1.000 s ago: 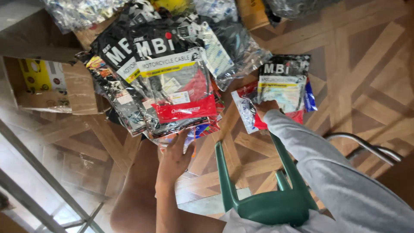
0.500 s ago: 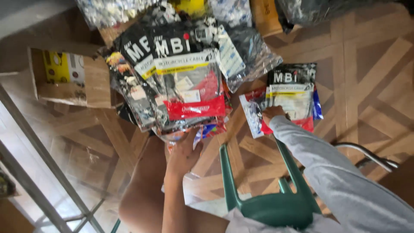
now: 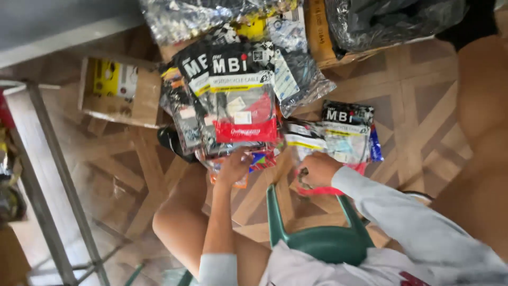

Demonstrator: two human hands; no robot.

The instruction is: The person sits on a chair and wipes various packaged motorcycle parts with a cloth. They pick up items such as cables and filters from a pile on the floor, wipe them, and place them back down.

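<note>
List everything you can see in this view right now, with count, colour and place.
Fanned stack of clear plastic packets with black headers and red cards: several, centre floor, held at the lower edge by the left hand.
Smaller pile of like packets: a few, black, white and blue, right of centre, under the right hand.
Open brown cardboard box with yellow contents: one, left.
Silvery plastic bag: one, top.
Dark plastic bag: one, top right.
Green plastic chair back: one, bottom centre.
Grey metal frame: one, left.
Brown patterned wood floor: throughout.
Left hand: gripping the stack.
Right hand: grey sleeve, on the smaller pile.
</note>
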